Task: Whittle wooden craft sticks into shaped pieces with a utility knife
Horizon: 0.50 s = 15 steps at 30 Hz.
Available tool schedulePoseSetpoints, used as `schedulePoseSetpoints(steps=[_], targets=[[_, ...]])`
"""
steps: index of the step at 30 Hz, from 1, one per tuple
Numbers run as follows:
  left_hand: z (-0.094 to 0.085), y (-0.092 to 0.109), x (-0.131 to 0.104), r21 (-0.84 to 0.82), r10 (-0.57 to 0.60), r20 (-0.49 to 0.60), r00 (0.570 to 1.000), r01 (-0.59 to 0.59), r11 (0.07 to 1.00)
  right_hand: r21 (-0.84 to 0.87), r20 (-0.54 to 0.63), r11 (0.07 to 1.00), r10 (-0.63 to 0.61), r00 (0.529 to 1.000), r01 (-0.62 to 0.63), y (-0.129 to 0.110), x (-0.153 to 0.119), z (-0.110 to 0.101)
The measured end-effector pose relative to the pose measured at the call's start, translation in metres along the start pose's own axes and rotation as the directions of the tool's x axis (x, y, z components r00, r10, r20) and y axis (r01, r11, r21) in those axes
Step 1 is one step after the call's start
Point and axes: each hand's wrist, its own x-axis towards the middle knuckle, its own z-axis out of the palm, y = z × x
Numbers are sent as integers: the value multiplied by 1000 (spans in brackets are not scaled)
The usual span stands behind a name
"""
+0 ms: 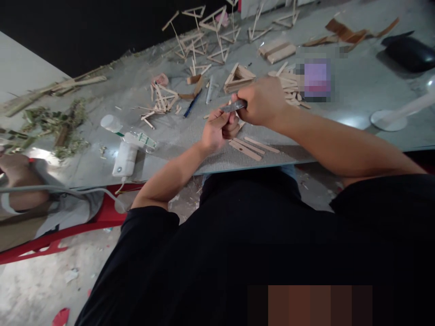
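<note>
Above the near part of the table, my right hand [263, 100] is closed on the dark end of a small grey metal tool [233, 107], perhaps a blade. The tool's other end reaches my left hand [217, 129], whose fingers are curled; what they pinch is too small to make out. Flat wooden sticks [245, 149] lie on the table just below and right of my left hand. Behind my hands sits a triangular stack of sticks [239, 77], and a pile of loose sticks [288, 81] lies to its right.
The grey table [183, 140] holds stick frames [217, 22] at the back, a blue pen [192, 103], a plastic bottle [136, 136], a white power bank [124, 158], dried plants [64, 129] and a white lamp stand [389, 120]. Another person's arm [23, 181] is at left.
</note>
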Motion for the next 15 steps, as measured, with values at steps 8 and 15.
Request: schedulePoseSetpoints(steps=[8, 15], targets=[[15, 5, -24, 83, -241, 8, 971, 239, 967, 10, -131, 971, 238, 962, -239, 36, 35, -15], [-4, 1, 1, 36, -62, 6, 998, 62, 997, 19, -188, 980, 198, 962, -198, 66, 34, -26]])
